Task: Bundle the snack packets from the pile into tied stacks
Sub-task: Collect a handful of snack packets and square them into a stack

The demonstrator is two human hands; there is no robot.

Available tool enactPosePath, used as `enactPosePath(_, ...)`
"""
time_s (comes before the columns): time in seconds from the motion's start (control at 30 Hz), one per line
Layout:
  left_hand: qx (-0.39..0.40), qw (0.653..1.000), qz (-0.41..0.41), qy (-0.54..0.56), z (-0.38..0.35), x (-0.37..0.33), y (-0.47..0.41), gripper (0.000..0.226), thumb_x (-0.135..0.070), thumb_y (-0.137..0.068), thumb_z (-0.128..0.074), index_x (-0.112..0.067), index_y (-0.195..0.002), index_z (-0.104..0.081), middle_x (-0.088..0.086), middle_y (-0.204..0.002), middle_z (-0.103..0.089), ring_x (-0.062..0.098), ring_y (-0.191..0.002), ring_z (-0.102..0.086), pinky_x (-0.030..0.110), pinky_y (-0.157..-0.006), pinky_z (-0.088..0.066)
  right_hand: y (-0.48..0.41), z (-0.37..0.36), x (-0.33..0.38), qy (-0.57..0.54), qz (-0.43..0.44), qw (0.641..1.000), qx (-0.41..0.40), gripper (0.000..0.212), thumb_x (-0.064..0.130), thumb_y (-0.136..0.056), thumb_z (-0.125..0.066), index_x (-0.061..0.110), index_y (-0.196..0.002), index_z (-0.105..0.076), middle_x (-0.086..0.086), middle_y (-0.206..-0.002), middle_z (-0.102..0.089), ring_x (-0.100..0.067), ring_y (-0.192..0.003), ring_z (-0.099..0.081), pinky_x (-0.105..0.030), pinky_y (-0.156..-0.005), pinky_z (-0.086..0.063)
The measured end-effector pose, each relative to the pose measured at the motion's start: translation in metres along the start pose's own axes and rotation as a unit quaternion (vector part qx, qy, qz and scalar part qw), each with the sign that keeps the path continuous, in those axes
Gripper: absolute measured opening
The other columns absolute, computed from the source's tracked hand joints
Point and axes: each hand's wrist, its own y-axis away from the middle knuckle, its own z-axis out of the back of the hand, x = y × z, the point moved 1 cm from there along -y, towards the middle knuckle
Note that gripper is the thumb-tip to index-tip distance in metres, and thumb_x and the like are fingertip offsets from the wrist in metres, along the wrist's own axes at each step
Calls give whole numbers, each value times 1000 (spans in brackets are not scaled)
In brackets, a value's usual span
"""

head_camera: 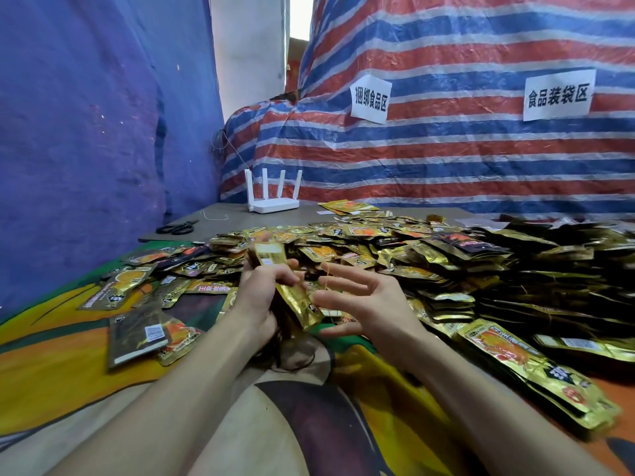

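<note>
gold stack [288, 286]: clamped in left hand [256, 297], fingers curled round it
right hand [364, 304]: just beside gold stack, fingers spread apart
packet pile [412, 255]: beyond both hands

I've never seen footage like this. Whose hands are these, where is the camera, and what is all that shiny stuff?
No machine here: a person wears one camera on the head, looking down at their own two hands. The left hand grips a small stack of gold foil snack packets. The right hand is open, fingers spread, beside it. A big loose pile of the same packets lies ahead. Farther back lie black scissors and a white four-antenna router.
</note>
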Motion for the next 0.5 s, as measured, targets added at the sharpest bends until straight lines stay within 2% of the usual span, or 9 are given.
enactPosePath(0.07,-31,995,-87,28,-3,0,2,78,24,-74,-41,-32,-123,-64,12,-95,-55,24,-73,-58,43,-76,-52,0,-8,-1,17,14,1000,-17,57,8,-74,-88,22,-126,-70,-2,-124,-67,-20,-101,-74,-40,-65,-64)
enactPosePath(0.17,-46,988,-138,49,-9,-3,5,74,25,-75,-41,-33,-116,-64,10,-97,-53,23,-77,-61,40,-73,-54,1,-17,-5,78,41,996,-33,51,11,-73,-90,28,-117,-70,0,-123,-66,-11,-116,-64,-43,-69,-65)
enactPosePath(0.27,-56,985,-153,65,-15,-5,11,71,25,-76,-42,-31,-113,-63,9,-98,-53,22,-78,-61,39,-73,-55,2,-25,-11,81,46,995,-21,51,10,-72,-90,31,-114,-69,6,-125,-64,-8,-125,-55,-41,-69,-65)
enactPosePath(0.37,-59,982,-154,89,-17,-6,15,68,23,-78,-44,-32,-113,-63,8,-98,-56,21,-81,-63,42,-79,-58,1,-28,-14,55,48,997,-25,63,10,-72,-90,24,-129,-67,5,-130,-64,-13,-130,-55,-49,-79,-63)
enactPosePath(0.43,-64,981,-146,108,-17,-6,14,66,21,-80,-45,-33,-114,-62,5,-95,-59,21,-82,-64,45,-85,-58,1,-31,-18,45,54,997,-38,67,9,-72,-90,25,-131,-65,1,-128,-68,-21,-126,-60,-55,-91,-58)
enactPosePath(0.5,-62,978,-132,148,-17,-6,12,64,18,-81,-46,-34,-114,-62,4,-90,-60,22,-80,-66,48,-88,-58,2,-36,-23,1,56,998,-38,66,5,-70,-90,29,-126,-66,-3,-114,-74,-27,-114,-69,-59,-93,-56)
